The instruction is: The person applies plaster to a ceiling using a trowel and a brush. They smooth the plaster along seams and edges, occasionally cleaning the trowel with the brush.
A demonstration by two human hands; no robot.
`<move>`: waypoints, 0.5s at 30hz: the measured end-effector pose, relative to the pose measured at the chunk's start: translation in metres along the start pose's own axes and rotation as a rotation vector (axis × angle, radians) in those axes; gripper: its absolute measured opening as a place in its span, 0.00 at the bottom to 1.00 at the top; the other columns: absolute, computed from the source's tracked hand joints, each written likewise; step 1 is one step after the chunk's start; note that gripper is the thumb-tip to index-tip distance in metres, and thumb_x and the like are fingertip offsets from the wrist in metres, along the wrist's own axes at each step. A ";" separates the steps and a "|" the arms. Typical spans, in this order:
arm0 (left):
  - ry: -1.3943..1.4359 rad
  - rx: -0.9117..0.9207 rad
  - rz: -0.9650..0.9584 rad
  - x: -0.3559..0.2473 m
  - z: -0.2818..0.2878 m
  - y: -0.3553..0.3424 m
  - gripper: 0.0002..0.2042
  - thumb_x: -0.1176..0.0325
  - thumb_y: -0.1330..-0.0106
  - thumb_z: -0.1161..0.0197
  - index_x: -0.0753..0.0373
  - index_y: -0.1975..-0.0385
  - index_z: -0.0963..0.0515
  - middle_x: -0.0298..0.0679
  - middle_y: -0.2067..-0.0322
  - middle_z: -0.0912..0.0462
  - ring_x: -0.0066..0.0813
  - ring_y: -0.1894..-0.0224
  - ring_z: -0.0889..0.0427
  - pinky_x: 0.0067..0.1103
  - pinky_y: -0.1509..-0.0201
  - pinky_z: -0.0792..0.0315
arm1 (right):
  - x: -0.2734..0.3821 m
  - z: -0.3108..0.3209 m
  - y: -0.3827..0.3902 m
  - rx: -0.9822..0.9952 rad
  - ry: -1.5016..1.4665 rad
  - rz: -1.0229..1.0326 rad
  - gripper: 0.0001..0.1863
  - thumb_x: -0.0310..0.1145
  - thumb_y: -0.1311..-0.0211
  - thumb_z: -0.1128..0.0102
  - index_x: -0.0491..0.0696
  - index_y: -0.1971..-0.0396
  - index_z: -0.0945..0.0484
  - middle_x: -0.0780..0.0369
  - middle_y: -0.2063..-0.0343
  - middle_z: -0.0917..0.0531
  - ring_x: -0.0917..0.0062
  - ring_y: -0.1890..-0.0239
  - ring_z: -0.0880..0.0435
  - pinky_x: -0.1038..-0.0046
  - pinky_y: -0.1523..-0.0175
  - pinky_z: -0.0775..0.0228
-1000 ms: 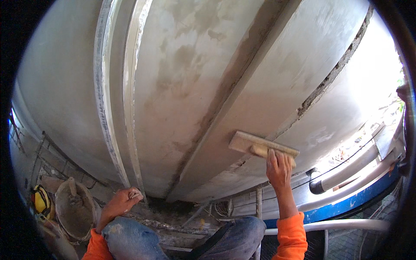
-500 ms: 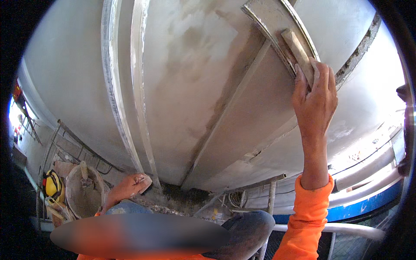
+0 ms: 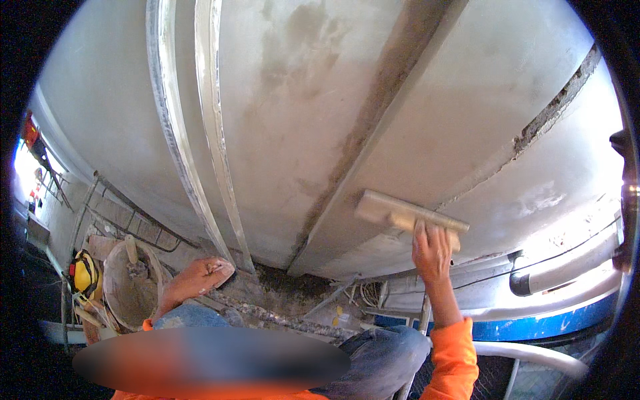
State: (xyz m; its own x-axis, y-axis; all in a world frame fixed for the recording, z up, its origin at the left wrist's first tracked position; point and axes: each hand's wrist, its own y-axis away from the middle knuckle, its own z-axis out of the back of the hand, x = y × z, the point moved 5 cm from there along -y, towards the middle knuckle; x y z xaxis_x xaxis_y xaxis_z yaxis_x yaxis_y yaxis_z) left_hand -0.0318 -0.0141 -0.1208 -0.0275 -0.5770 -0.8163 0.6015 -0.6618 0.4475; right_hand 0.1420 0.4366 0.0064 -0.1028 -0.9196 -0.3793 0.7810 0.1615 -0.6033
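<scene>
My right hand is closed round the handle of a plastering float, whose long blade lies against the lower part of the grey plastered wall. A raised straight edge with a damp, darker strip beside it runs up the wall to the left of the float. My left hand is low at the left, above my knee, with its fingers curled together; what they hold, if anything, I cannot make out. Close beyond it stand the lower ends of two long pale metal strips that run up the wall.
A mortar-stained bucket with a handled tool in it stands left of my left hand. Beside it lies a yellow hard hat. Scaffold pipes and a blue beam cross at lower right. A rough crack marks the right wall.
My right hand has brought the float down from high on the wall to its lower part, turning it more level. My left hand stays nearly where it was.
</scene>
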 end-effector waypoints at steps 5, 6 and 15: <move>-0.115 -0.030 -0.102 0.023 0.005 -0.015 0.21 0.52 0.23 0.44 0.66 0.48 0.19 0.37 0.60 0.13 0.23 0.60 0.18 0.25 0.52 0.24 | -0.010 0.029 0.062 -0.105 -0.372 -0.345 0.15 0.30 0.39 0.33 0.42 0.54 0.20 0.55 0.64 0.18 0.60 0.64 0.17 0.62 0.58 0.25; -0.109 -0.008 -0.104 0.030 0.004 -0.018 0.21 0.52 0.23 0.44 0.66 0.48 0.19 0.36 0.62 0.14 0.22 0.61 0.19 0.24 0.54 0.25 | -0.016 0.031 0.069 -0.085 -0.457 -0.522 0.14 0.33 0.37 0.34 0.41 0.56 0.20 0.56 0.67 0.17 0.63 0.65 0.17 0.63 0.58 0.24; 0.009 0.020 -0.194 0.036 0.001 -0.021 0.16 0.53 0.23 0.43 0.61 0.63 0.22 0.29 0.77 0.26 0.17 0.72 0.29 0.22 0.65 0.31 | -0.003 0.055 0.063 -0.345 -1.787 -1.186 0.27 0.53 0.26 0.44 0.42 0.47 0.28 0.69 0.78 0.32 0.84 0.76 0.32 0.78 0.70 0.38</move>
State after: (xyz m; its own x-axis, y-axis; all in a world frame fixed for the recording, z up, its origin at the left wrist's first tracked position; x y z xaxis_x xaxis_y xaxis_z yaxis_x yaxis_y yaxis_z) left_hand -0.0459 -0.0215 -0.1587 -0.1339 -0.4336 -0.8911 0.5698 -0.7694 0.2888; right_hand 0.2257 0.4302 0.0080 0.3634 0.1530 0.9190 0.6709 -0.7274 -0.1442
